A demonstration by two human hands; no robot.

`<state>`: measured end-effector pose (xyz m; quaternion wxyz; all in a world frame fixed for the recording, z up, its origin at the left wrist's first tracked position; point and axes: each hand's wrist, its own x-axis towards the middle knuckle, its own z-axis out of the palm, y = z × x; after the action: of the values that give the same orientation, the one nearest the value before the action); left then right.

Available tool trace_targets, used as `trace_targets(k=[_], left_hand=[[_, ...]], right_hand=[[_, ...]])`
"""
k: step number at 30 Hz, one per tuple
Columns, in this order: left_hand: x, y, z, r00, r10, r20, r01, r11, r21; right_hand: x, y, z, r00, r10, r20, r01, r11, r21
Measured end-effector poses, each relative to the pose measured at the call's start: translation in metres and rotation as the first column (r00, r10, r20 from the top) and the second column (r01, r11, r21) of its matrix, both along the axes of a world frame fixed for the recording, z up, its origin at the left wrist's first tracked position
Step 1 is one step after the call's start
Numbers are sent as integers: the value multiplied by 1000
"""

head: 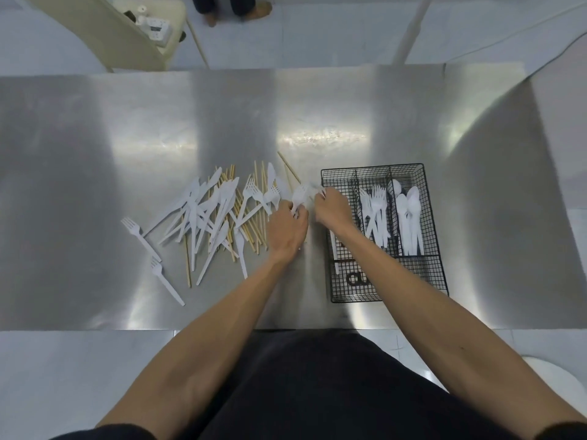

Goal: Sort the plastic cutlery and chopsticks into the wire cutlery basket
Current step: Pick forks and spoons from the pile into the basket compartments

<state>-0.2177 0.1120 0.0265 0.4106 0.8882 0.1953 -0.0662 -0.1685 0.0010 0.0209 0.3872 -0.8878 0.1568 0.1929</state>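
1. Both hands meet at the near-right edge of the pile (pixel 219 217), just left of the basket (pixel 382 231) on the tabletop (pixel 95 154).
2. The left hand (pixel 287 228) is curled, its fingers pinching the handle end of a white fork (pixel 299 194); the tines point away from the person.
3. The right hand (pixel 332 208) is also curled, fingertips closed on thin white plastic just beside that fork. Whether it shares the same piece or holds another cannot be told; the spot is blurred.
4. The relation that matters: the fork lies between the two hands, its long axis running roughly away from the person, and the basket sits directly to the right of the right hand, nearly touching it. So the right hand is the nearer one for the drop.
5. Inside the basket, forks (pixel 374 214) fill the middle lane and spoons (pixel 409 217) the lane farthest from the hands, all lying parallel to the held fork. The lane nearest the right hand holds one thin white piece, mostly hidden by the forearm.
6. Judgement: a short sideways carry to the right, over the nearest lane and into the middle one, needs little turning of the fork.
7. Left of the hands, knives, forks and chopsticks (pixel 259 223) lie crossed; two loose forks (pixel 139 235) lie farthest left. Most sorting remains.
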Motion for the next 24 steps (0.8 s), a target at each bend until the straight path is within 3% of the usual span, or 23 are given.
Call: trace_targets(k=[5,8,11,19,24], left_hand=[[15,-30,1,990,-138,38,141,985,-101],[19,-46,3,959,-275,72,282,951,-129],[23,-57,2,949,-308,68,315,938,-144],[25,-69,0,953,-300,32,302,946,-119],[25,-75,-5,967,-254,-25,247,956,-160]], right_hand=[[-3,-51,2,991,-132,39,127,986,105],[-15,-83,2,973,-218,70,213,974,76],[-26,-109,-7,965,-258,46,255,966,52],[-40,-118,-17,998,-57,23,60,984,-168],[-40,-108,-8,998,-15,54,28,969,-246]])
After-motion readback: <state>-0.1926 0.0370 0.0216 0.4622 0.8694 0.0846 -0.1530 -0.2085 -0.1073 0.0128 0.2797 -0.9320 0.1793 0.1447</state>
